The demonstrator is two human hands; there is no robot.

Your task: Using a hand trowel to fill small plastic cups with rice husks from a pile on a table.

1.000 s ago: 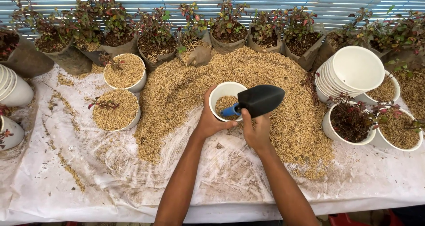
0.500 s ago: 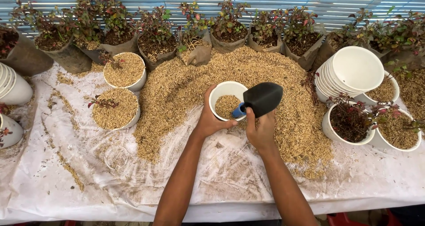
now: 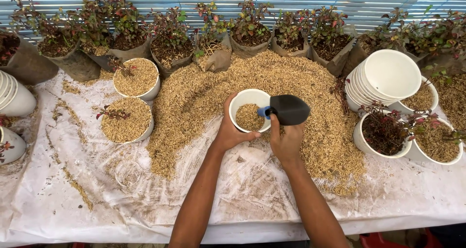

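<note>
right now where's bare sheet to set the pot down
Free: the white sheet at the near left, between the husk pile and the table edge, left of the left hand. Crowded: the back row of plants and the right-side stacked pots.

Potting bench (image 3: 73,214) with a heap of husks (image 3: 272,78) at its middle and pots on every side.

A small pot (image 3: 249,110), partly filled with husks, sits on the near slope of the heap, the left hand (image 3: 232,131) at its left rim and the right hand (image 3: 287,142) just to its right, holding a scoop (image 3: 287,109) over the pot's right edge. Left of the heap stand two husk-filled pots (image 3: 127,121), one behind the other. Right of it lies a tilted stack of empty pots (image 3: 388,75), with planted pots (image 3: 383,134) in front of the stack. A row of bagged seedlings (image 3: 250,32) lines the back edge, behind the heap. More pots (image 3: 14,100) sit at the far left edge.
</note>
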